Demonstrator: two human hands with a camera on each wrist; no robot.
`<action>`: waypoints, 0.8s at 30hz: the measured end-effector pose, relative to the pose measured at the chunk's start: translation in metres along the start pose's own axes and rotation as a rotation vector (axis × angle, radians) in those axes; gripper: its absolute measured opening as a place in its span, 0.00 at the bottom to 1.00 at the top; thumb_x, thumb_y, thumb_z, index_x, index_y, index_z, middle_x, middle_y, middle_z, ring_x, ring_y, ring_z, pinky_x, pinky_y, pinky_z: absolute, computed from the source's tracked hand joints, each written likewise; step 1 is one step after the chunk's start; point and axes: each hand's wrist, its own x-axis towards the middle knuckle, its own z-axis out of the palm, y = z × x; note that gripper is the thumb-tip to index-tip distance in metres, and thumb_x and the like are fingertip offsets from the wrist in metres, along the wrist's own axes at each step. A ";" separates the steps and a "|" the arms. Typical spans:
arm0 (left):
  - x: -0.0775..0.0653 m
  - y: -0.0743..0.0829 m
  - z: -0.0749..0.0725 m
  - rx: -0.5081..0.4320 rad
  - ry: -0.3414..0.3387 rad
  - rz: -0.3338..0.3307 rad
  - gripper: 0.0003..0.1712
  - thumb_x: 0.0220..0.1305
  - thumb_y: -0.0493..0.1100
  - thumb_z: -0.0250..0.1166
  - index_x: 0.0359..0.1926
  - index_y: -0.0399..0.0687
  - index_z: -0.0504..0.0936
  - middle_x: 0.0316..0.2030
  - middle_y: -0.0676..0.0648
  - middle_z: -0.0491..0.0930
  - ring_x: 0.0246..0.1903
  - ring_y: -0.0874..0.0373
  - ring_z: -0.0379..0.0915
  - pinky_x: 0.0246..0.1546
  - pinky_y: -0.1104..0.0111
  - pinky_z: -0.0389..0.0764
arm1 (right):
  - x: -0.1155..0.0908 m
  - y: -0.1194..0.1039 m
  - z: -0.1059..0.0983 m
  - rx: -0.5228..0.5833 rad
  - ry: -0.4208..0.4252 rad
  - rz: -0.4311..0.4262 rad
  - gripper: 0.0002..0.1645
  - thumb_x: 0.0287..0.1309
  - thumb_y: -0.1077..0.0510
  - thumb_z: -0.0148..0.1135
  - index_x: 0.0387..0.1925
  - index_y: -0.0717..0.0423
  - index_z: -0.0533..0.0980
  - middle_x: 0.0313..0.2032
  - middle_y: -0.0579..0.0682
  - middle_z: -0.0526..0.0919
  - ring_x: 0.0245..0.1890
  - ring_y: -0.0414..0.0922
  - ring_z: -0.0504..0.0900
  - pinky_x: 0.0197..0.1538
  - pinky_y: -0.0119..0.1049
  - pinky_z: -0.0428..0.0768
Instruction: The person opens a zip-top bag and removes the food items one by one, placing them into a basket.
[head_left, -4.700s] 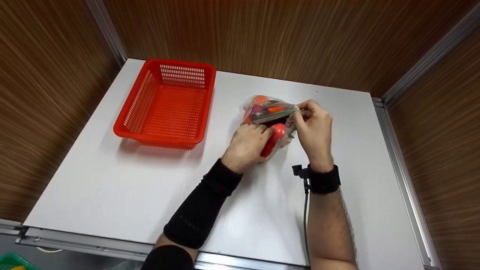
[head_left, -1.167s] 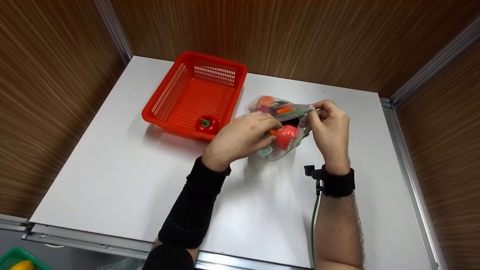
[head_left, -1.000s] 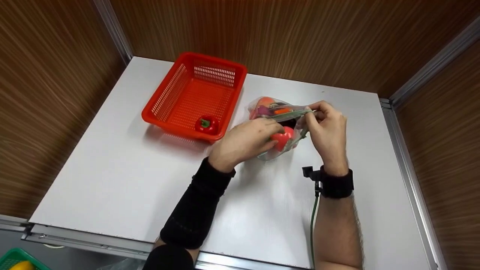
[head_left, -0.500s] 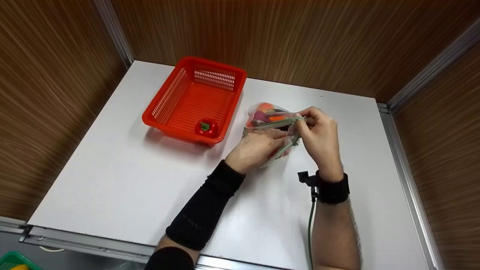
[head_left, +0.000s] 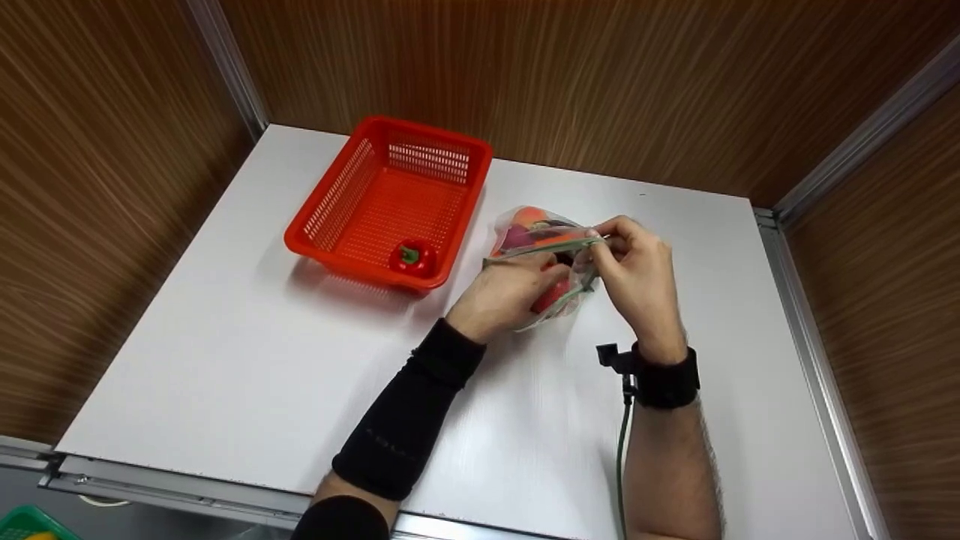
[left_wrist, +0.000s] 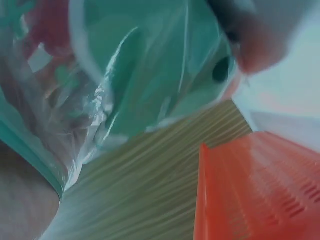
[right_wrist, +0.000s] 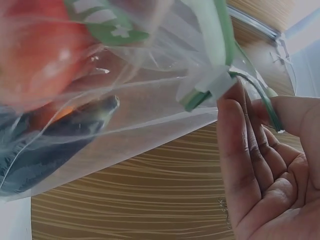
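Note:
A clear zip bag [head_left: 553, 246] with green edging lies on the white table, holding several toy-like vegetables and fruits. Through its film show a red tomato [right_wrist: 45, 55] and a dark eggplant [right_wrist: 55, 150]. My right hand [head_left: 637, 262] pinches the bag's green edge at one end of the zip, beside a white slider [right_wrist: 220, 82]. My left hand [head_left: 504, 292] reaches through the bag's mouth, fingers beside a round red piece [head_left: 551, 296]. Film and the hand hide its fingertips; I cannot tell whether they grip anything.
Left of the bag stands a red perforated basket [head_left: 382, 202] with a red bell pepper [head_left: 412, 257] in its near right corner. Wood-grain panels [head_left: 510, 82] enclose the table [head_left: 247, 375]. Below the front left edge is a green basket [head_left: 34, 521]. A green cable [head_left: 621, 457] runs along my right forearm.
Since the oldest frame, the red basket has shifted right toward the bag and a red bell pepper has appeared in it. My left hand has gone from above the bag back into its mouth.

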 end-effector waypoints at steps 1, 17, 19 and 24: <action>0.000 -0.002 -0.005 -0.032 -0.021 -0.009 0.29 0.79 0.47 0.78 0.76 0.58 0.84 0.67 0.47 0.87 0.58 0.49 0.91 0.57 0.54 0.96 | 0.000 0.001 0.000 0.000 0.000 0.002 0.08 0.83 0.64 0.67 0.49 0.66 0.89 0.34 0.61 0.97 0.29 0.28 0.89 0.36 0.20 0.83; -0.037 -0.051 -0.078 -0.536 0.081 0.058 0.46 0.69 0.46 0.87 0.83 0.53 0.77 0.77 0.48 0.82 0.75 0.54 0.82 0.78 0.57 0.87 | 0.002 0.005 -0.005 0.132 0.023 0.029 0.11 0.80 0.70 0.59 0.49 0.69 0.87 0.33 0.65 0.95 0.27 0.31 0.92 0.36 0.26 0.92; -0.044 -0.058 -0.085 -0.542 0.135 0.042 0.46 0.68 0.45 0.88 0.82 0.51 0.77 0.75 0.47 0.83 0.75 0.54 0.81 0.78 0.57 0.86 | 0.002 0.005 -0.007 0.119 0.024 0.032 0.11 0.80 0.69 0.59 0.49 0.69 0.87 0.34 0.64 0.95 0.28 0.31 0.92 0.35 0.26 0.91; -0.061 -0.078 -0.094 -0.562 0.202 -0.112 0.46 0.67 0.43 0.87 0.80 0.54 0.74 0.74 0.49 0.80 0.73 0.55 0.80 0.78 0.58 0.85 | 0.002 0.005 -0.013 0.063 0.044 0.041 0.12 0.79 0.68 0.59 0.49 0.67 0.88 0.33 0.63 0.95 0.27 0.30 0.90 0.34 0.23 0.87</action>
